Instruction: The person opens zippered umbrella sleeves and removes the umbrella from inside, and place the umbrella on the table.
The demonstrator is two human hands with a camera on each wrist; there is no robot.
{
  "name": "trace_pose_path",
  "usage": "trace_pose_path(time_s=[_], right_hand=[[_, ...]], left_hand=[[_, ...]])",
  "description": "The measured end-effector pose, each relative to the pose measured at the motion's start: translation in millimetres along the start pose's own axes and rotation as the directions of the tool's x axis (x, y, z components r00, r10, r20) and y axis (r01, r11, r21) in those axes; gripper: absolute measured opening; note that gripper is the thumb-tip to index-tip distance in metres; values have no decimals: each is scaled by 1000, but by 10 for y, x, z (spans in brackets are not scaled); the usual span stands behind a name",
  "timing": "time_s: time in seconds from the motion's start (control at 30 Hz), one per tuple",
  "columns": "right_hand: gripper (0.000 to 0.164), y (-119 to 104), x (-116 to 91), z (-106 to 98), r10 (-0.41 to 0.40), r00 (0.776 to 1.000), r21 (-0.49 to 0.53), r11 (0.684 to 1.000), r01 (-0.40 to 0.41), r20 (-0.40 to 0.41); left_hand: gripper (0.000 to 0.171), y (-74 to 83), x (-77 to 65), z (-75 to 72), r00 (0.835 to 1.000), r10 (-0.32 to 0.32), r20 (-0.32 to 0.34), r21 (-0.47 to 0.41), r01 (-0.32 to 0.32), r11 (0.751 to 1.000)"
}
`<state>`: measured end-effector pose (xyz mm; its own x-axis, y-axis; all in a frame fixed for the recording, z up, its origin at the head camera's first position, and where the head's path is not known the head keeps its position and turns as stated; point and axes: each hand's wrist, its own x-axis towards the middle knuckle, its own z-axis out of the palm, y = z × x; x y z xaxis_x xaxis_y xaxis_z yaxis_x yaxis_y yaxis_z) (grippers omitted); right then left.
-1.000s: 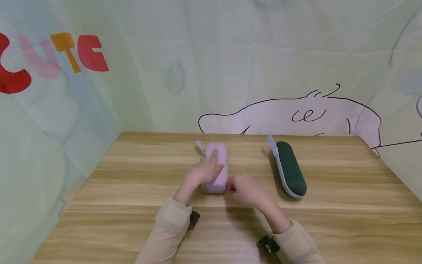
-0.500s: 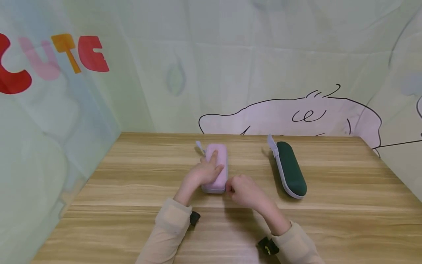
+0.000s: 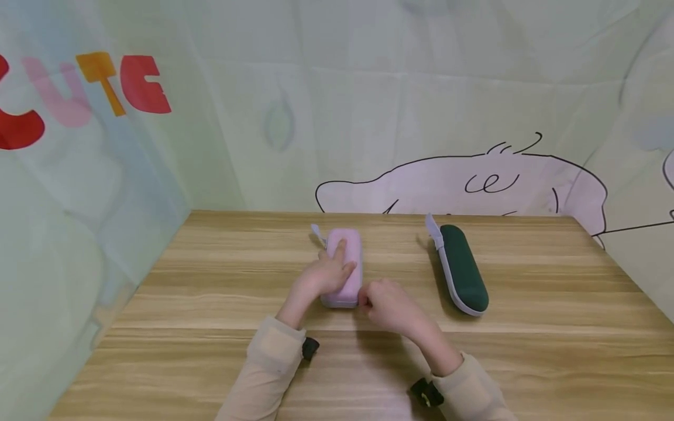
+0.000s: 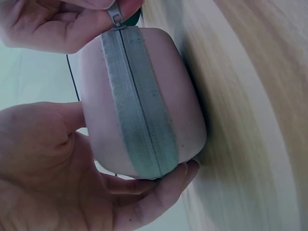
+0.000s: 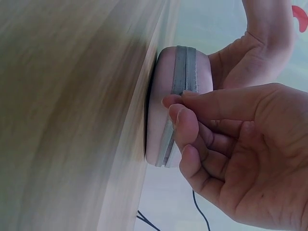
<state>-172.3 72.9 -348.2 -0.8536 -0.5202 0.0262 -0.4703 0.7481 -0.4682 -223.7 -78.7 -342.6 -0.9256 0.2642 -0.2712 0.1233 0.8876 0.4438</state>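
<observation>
A pink zip case [image 3: 354, 242] with a grey zipper band [image 4: 139, 106] lies on the table in the head view. My left hand [image 3: 325, 275] holds it from the left and above, one finger stretched along the lid. The left wrist view shows fingers curled round the case's side. At the near right corner, my right hand [image 3: 389, 304] pinches the metal zipper pull [image 4: 115, 13] between thumb and forefinger. Its other fingers are curled, as the right wrist view shows. Along the near end the zipper's teeth look closed.
A dark green case [image 3: 466, 269] with a pale zipper band and strap lies tilted to the right of the pink one. A pale strap [image 3: 317, 233] sticks out from the pink case's far left corner. Behind the wooden table [image 3: 210, 304] hangs a printed cloth [image 3: 253, 117].
Both hands keep their places on the pink case and zipper pull. The head view has shifted very slightly; nothing else visibly moves.
</observation>
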Motion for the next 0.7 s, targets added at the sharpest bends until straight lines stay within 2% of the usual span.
trace_pose_path(time_s=[0.27, 0.43, 0.7], right_hand=[[22, 37, 0, -15, 22, 1000, -14, 1000, -22, -8], [21, 35, -4, -25, 31, 1000, -10, 999, -31, -2], [22, 30, -13, -40, 40, 999, -13, 999, -40, -11]], left_hand=[[66, 49, -18, -3, 998, -5, -58, 1, 5, 1000], [66, 45, -10, -12, 993, 23, -117, 28, -20, 999], [67, 53, -8, -25, 986, 26, -162, 56, -17, 998]])
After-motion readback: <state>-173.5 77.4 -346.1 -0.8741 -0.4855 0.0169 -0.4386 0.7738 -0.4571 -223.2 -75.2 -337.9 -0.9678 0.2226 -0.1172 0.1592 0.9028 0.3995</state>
